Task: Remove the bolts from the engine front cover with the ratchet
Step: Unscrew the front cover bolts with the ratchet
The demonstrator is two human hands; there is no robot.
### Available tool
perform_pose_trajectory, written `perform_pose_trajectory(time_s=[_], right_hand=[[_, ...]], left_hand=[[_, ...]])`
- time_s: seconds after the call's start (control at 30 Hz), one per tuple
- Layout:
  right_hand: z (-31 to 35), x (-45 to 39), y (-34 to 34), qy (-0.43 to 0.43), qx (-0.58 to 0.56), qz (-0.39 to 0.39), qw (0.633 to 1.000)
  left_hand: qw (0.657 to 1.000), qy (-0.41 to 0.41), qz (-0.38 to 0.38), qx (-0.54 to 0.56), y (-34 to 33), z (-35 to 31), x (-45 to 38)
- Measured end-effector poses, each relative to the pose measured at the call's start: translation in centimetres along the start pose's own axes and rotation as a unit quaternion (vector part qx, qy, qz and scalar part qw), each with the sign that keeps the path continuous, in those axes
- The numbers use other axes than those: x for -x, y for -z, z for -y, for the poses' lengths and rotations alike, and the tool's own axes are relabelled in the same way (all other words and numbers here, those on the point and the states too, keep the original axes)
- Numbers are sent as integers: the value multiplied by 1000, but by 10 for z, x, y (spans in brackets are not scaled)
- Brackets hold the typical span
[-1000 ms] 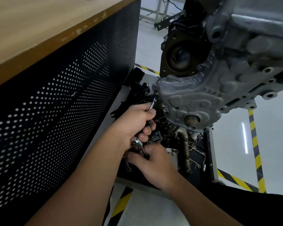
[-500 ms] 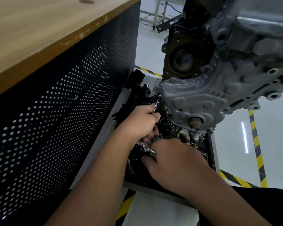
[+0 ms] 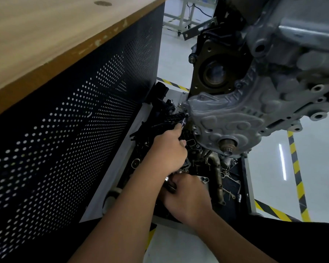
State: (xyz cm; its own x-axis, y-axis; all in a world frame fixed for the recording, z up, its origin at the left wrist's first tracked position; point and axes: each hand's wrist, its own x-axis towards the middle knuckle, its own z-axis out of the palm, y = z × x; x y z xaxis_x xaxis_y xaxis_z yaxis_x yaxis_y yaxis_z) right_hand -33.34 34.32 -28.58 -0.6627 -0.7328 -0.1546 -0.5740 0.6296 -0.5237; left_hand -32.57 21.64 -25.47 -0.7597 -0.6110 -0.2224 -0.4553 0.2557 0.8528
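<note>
2 hands work the ratchet point(image 3: 183, 123): left hand point(image 3: 169, 149) grips its extension on the front cover point(image 3: 226, 118) bolt at 9 o'clock, right hand point(image 3: 186, 196) holds the handle, next to swing it.

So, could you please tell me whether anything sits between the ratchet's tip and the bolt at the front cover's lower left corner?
Nothing visible does. The left hand holds the ratchet with its tip right at the corner of the front cover, beside black plastic parts. The right hand holds the handle end lower down. The bolt itself is too small to make out.
</note>
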Motion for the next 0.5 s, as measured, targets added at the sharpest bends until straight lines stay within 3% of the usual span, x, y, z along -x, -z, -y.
perform_pose_trajectory(time_s=[0.1,0.23,0.5], right_hand=[[2,-3,4,-2,14,32,999],[10,-2,31,18,6,99,995],[16,24,92,58,137,89,985]], left_hand=[[1000,8,13,24,2,-2,0],[986,48,55,153,10,-5,-5],[928,84,100,348,-1,-8,-3]])
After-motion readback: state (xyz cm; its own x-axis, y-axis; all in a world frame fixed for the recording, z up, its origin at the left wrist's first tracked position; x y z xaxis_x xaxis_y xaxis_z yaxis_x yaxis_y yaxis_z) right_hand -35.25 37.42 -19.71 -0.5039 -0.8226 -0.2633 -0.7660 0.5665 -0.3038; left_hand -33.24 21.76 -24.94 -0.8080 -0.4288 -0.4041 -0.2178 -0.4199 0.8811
